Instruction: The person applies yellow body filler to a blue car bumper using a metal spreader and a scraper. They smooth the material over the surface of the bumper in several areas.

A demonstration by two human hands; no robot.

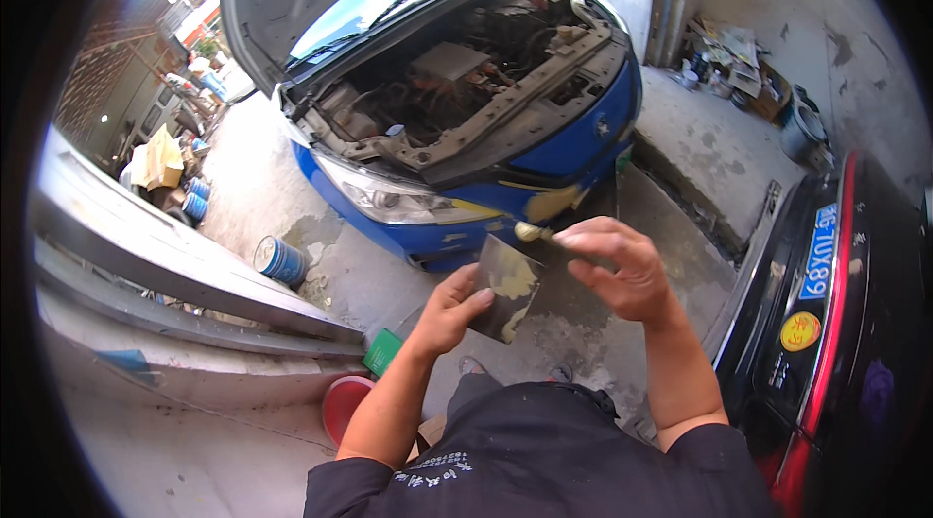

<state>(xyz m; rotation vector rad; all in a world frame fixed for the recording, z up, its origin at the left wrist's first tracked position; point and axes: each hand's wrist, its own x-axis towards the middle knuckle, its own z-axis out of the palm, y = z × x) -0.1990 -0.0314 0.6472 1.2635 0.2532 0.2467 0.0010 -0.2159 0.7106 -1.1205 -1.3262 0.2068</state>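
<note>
My left hand (pixel 445 316) grips a flat dark mixing board (pixel 503 312) by its left edge, thumb on top. Pale yellow putty (pixel 515 281) is smeared over the board's face. Just above and right of the board, my right hand (pixel 627 270) pinches a small putty knife (pixel 544 235), its end coated with a lump of the same putty. Most of the knife's handle is hidden by my fingers. Beyond both hands stands a blue car's front bumper (pixel 466 238), with yellowish filler patches (pixel 556 199) near its corner and below the headlight (pixel 379 192).
The car's hood (pixel 262 3) is raised over the engine bay (pixel 447 66). A dark car (pixel 826 324) stands close on my right. At left are a white ledge (pixel 194 246), a blue bucket (pixel 280 260), a red basin (pixel 342 406) and a green box (pixel 383 351). Clutter (pixel 734 61) lies by the far-right wall.
</note>
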